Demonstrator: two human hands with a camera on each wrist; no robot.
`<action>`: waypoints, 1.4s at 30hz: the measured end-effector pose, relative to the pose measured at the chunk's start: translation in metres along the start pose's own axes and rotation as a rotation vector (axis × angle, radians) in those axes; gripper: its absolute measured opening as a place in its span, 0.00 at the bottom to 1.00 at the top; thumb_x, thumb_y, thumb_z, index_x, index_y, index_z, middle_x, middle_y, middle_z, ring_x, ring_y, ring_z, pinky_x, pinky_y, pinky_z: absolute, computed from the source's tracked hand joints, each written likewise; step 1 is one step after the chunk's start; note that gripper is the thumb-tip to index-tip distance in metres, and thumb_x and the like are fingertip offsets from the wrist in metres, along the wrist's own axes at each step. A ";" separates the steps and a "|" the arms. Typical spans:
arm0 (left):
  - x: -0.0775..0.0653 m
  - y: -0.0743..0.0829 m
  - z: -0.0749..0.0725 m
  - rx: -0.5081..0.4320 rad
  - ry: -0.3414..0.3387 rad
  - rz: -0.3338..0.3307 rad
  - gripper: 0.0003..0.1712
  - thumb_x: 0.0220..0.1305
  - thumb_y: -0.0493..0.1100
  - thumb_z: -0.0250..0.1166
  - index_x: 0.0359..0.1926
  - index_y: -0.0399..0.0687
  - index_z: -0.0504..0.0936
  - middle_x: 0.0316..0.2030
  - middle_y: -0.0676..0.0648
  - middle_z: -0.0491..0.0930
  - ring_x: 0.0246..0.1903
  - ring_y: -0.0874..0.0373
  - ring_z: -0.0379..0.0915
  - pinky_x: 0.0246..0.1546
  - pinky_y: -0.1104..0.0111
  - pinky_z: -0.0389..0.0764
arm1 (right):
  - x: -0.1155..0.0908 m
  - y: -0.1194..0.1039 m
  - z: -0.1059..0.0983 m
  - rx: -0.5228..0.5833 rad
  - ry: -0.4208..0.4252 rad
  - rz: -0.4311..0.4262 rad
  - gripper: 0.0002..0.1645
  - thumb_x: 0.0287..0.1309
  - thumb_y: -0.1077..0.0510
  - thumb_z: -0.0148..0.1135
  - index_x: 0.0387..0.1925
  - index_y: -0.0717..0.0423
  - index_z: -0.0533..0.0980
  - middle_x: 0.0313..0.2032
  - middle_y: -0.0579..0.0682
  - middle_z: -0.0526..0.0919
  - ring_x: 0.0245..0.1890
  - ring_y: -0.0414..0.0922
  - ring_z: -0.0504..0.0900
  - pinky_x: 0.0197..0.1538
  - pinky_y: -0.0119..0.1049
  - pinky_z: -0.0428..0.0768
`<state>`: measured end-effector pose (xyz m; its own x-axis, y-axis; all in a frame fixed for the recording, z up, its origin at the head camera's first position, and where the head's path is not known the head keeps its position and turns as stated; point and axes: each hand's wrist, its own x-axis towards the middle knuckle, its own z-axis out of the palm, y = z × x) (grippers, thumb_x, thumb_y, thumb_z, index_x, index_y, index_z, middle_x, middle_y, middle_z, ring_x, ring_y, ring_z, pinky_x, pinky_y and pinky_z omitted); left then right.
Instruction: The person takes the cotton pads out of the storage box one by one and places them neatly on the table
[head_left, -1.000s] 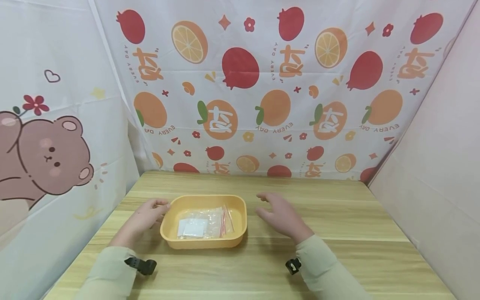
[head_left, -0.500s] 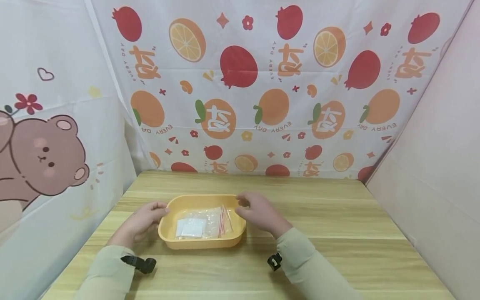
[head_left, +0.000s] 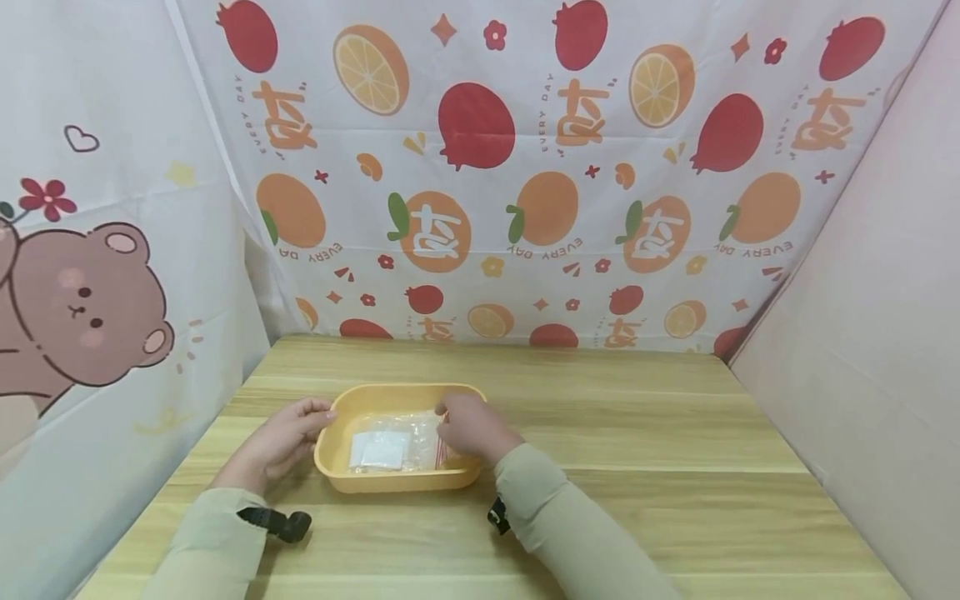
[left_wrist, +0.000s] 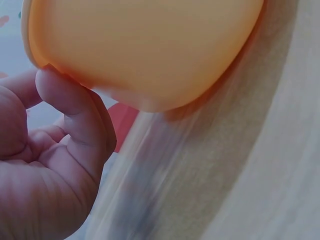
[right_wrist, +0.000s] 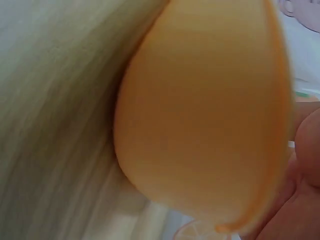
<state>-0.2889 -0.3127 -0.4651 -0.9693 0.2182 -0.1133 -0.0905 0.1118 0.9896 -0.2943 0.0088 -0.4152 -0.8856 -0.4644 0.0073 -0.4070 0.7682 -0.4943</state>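
Observation:
A shallow yellow plastic tray (head_left: 397, 482) with rounded corners stands on the wooden table. Clear zip-lock bags (head_left: 422, 435) with red seal lines lie inside it, and white squares (head_left: 384, 450) show at their left end. My left hand (head_left: 281, 437) pinches the tray's left rim; in the left wrist view a bent finger (left_wrist: 75, 100) meets the rim from outside. My right hand (head_left: 472, 429) reaches over the right rim into the tray, its fingers down at the bags' sealed end. Its fingertips are hidden, and I cannot tell whether they grip a bag.
Bare wood of the table (head_left: 637, 467) spreads to the right of the tray. A fruit-print cloth (head_left: 480, 167) hangs behind the table's far edge, a bear-print cloth (head_left: 90, 300) on the left, and a plain white one (head_left: 862, 292) on the right.
My right hand has come in from the table at the right, passed over the rim, and dipped into the tray onto the bags. My left hand has stayed at the left rim.

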 end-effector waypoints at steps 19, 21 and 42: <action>-0.001 -0.002 0.002 -0.022 -0.005 0.017 0.19 0.78 0.42 0.56 0.57 0.29 0.67 0.43 0.46 0.77 0.38 0.58 0.79 0.38 0.65 0.85 | 0.017 -0.004 0.039 -0.180 -0.021 0.108 0.13 0.38 0.60 0.68 0.12 0.51 0.70 0.15 0.44 0.72 0.17 0.42 0.70 0.23 0.35 0.72; -0.001 -0.003 0.001 -0.023 -0.006 0.018 0.19 0.78 0.42 0.56 0.57 0.29 0.67 0.44 0.46 0.77 0.39 0.58 0.79 0.39 0.64 0.85 | 0.018 -0.005 0.040 -0.176 -0.032 0.121 0.13 0.37 0.63 0.68 0.14 0.51 0.70 0.17 0.45 0.72 0.18 0.42 0.70 0.23 0.35 0.72; -0.001 0.000 0.003 0.002 0.011 0.002 0.20 0.78 0.42 0.55 0.59 0.29 0.65 0.44 0.46 0.77 0.40 0.57 0.79 0.40 0.64 0.84 | 0.012 -0.013 0.015 0.060 0.107 0.018 0.21 0.66 0.57 0.58 0.15 0.48 0.68 0.14 0.39 0.64 0.16 0.36 0.63 0.25 0.30 0.66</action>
<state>-0.2871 -0.3100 -0.4656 -0.9720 0.2075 -0.1107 -0.0885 0.1135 0.9896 -0.2961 -0.0135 -0.4216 -0.9126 -0.3988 0.0897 -0.3799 0.7466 -0.5461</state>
